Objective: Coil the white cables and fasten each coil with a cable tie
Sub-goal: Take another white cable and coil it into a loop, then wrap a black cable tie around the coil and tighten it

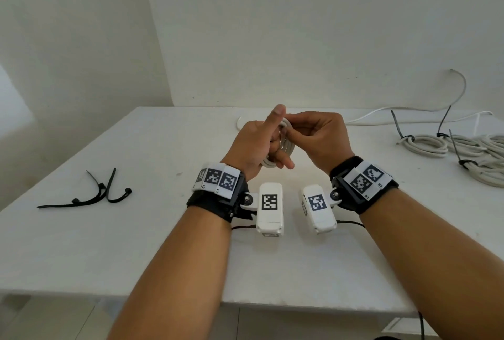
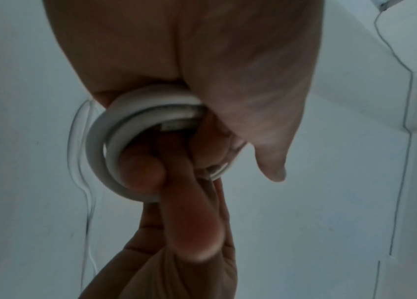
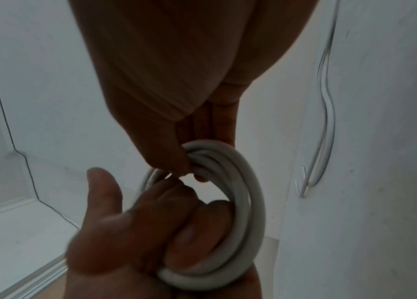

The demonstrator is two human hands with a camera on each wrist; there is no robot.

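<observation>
A small coil of white cable (image 1: 287,145) is held above the middle of the white table (image 1: 163,244). My left hand (image 1: 274,143) has its fingers curled through the coil with the thumb pointing up. In the right wrist view those fingers (image 3: 202,224) sit inside the coil (image 3: 249,202). My right hand (image 1: 297,132) pinches the top of the loops between thumb and fingertips (image 3: 176,161). The left wrist view shows the coil (image 2: 100,149) under my palm. No cable tie is on this coil.
Several black cable ties (image 1: 101,192) lie on the table at the left. Tied coils of white cable (image 1: 425,144) are piled at the right edge. A loose white cable (image 1: 381,115) runs along the back of the table by the wall.
</observation>
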